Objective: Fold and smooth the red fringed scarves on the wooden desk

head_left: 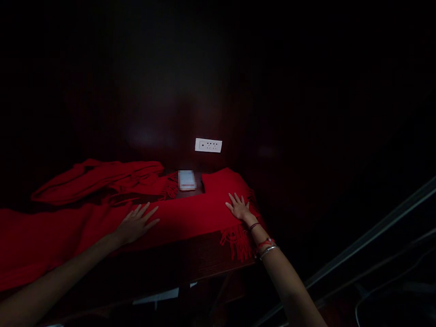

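Observation:
A long red scarf (190,216) with a fringed end lies spread along a dark wooden table (204,256). My left hand (135,225) rests flat on its middle part, fingers spread. Near the fringed right end, my right hand (239,208) presses down on the cloth with its fingers apart. Neither hand grips anything. The fringe hangs toward the table's front edge below my right wrist. Behind the scarf on the right is a folded red cloth (225,178), touching it; whether it is the same piece I cannot tell.
Another red fringed scarf (102,181) lies bunched at the back left. A small pale object (187,180), blurred out, sits between the cloths. A white socket panel (208,145) is on the dark wall behind. Below the tabletop, a pale flat item (156,297) shows.

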The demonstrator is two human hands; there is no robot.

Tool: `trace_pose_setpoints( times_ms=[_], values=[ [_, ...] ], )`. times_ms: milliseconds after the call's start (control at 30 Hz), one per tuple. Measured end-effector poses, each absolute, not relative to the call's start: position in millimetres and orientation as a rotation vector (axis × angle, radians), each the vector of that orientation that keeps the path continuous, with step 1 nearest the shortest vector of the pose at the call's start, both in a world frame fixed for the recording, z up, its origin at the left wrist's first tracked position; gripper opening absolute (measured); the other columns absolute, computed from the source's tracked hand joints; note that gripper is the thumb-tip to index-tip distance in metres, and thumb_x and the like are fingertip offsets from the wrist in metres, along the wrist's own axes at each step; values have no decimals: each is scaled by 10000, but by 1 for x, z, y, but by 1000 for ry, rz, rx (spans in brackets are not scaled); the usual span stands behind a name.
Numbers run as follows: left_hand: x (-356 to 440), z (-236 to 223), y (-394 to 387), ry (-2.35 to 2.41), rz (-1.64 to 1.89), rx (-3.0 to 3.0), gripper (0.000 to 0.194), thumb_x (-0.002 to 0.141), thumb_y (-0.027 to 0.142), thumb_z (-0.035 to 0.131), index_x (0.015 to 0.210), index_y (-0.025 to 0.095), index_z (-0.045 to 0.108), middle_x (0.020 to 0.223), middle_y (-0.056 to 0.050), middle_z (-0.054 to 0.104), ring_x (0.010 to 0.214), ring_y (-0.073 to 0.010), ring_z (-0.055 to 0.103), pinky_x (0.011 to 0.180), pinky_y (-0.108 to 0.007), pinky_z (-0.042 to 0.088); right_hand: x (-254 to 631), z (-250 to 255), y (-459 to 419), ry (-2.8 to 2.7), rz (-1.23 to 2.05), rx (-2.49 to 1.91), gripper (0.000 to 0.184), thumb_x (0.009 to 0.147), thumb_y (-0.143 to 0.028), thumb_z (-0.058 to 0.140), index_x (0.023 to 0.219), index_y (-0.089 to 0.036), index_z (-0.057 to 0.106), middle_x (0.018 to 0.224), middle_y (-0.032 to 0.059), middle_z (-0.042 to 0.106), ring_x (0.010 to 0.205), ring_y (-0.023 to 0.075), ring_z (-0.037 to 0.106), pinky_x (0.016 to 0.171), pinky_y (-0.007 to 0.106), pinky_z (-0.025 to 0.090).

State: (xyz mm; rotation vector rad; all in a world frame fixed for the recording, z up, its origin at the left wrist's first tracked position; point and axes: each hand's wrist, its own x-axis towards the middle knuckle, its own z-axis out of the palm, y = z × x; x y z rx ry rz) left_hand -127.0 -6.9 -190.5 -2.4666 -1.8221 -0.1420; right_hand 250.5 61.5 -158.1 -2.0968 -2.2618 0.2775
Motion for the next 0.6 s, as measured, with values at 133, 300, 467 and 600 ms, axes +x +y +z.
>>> trace_pose_setpoints(
  times_ms=[133, 300, 467, 600],
  values=[
    [-124, -184, -9, -1882, -41, -2497, 414, 773, 326, 300, 1148, 257, 462, 1335, -45, 254, 1222, -306, 130, 931, -495, 165, 253, -158, 66, -2220, 237, -2147, 624, 763, -599, 177, 1305, -302, 94, 1383, 43, 55, 1222, 339, 23, 908, 557, 87],
    [-120, -180, -12, -1882, -19, -2505, 425, 773, 354, 301, 1160, 261, 450, 1330, -45, 264, 1219, -312, 140, 931, -490, 166, 269, -144, 66, -1992, 96, -2292, 529, 799, -432, 312, 1256, -166, 295, 1264, 171, 329, 1139, 302, 314, 868, 423, 278],
    [-98, -172, -9, -1995, -55, -2338, 493, 779, 354, 325, 1241, 186, 346, 1339, -117, 219, 1208, -318, 175, 932, -456, 195, 297, -131, 68, -1954, 204, -2335, 318, 725, -181, 437, 1011, -80, 535, 937, 183, 575, 858, 233, 552, 643, 264, 400],
    [-47, -164, -5, -1837, -191, -2488, 508, 793, 417, 309, 1257, 210, 311, 1353, -102, 180, 1221, -289, 153, 944, -431, 189, 305, -117, 70, -2006, 239, -2221, 219, 665, -144, 488, 862, -134, 583, 842, 97, 609, 767, 167, 566, 571, 196, 383]
  ],
)
